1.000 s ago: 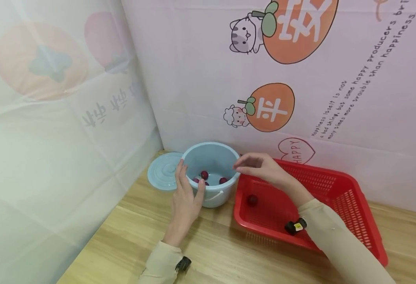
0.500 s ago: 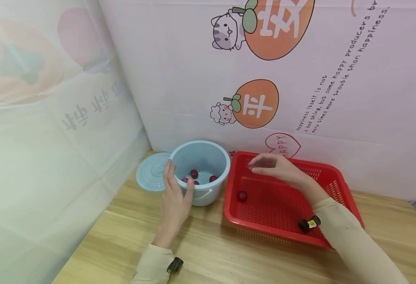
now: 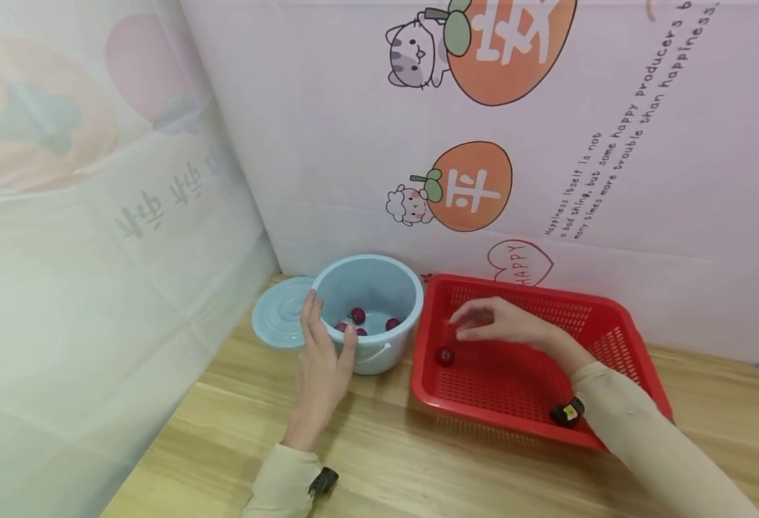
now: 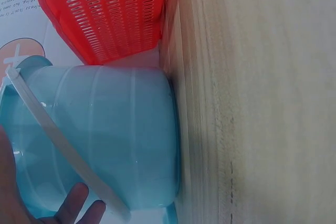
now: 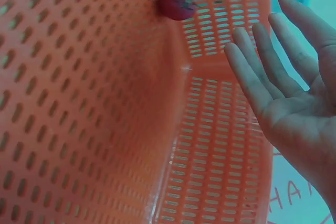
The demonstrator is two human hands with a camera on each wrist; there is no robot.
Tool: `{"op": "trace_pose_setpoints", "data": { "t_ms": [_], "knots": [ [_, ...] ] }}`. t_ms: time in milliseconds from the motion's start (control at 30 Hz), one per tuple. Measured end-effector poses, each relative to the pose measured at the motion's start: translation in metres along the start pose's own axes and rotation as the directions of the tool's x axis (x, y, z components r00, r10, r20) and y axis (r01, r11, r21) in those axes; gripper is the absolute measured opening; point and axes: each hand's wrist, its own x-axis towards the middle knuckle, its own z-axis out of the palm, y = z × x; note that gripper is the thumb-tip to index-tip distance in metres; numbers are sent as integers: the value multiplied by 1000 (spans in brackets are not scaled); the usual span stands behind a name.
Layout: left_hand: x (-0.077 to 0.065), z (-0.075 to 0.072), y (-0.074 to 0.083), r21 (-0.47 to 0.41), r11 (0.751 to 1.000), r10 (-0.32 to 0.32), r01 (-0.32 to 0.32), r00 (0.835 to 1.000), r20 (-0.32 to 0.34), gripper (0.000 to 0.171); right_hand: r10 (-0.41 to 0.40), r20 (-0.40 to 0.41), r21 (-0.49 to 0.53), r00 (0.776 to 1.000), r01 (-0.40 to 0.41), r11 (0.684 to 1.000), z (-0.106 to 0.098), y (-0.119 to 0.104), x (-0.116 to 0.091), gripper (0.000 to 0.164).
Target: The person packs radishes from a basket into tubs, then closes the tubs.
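A light blue bucket (image 3: 379, 356) stands on the table with several small dark red round fruits (image 3: 357, 315) inside. My left hand (image 3: 322, 367) rests against its near left side, fingers extended along the wall and thumb at the rim. The left wrist view shows the fingertips (image 4: 73, 203) close to the bucket's white handle (image 4: 63, 142). My right hand (image 3: 505, 321) hovers over the left part of the red basket (image 3: 502, 424), fingers loosely bent and nothing in them. Below its fingertips, one dark red fruit with a green top (image 5: 177, 2) lies at the basket's left end.
Behind the bucket to the left lies its round blue lid (image 3: 282, 316). A printed cloth (image 3: 353, 129) hangs behind the basket and bucket, and a pale one (image 3: 94, 288) hangs on the left. The wooden table (image 3: 379, 460) extends in front.
My right hand has moved from the bucket's rim to the right over the basket, then lowered toward the fruit. The left hand stays at the bucket. The head view has shifted slightly.
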Motion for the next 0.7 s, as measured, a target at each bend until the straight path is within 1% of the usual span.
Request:
{"op": "trace_pose_setpoints", "data": {
  "t_ms": [167,367,467,700],
  "knots": [
    [1,0,0,-4,1000,-8,8,1000,3,74,-11,98,-17,995,13,1000,8,10,7,46],
    [2,0,0,-6,1000,-20,20,1000,2,75,-18,219,-61,976,32,998,11,13,8,54],
    [2,0,0,-7,1000,-22,22,1000,-2,76,-23,246,-81,969,45,996,10,13,8,56],
    [2,0,0,-9,1000,-23,23,1000,2,77,-29,256,-169,966,74,983,15,10,10,52]
  ]
}}
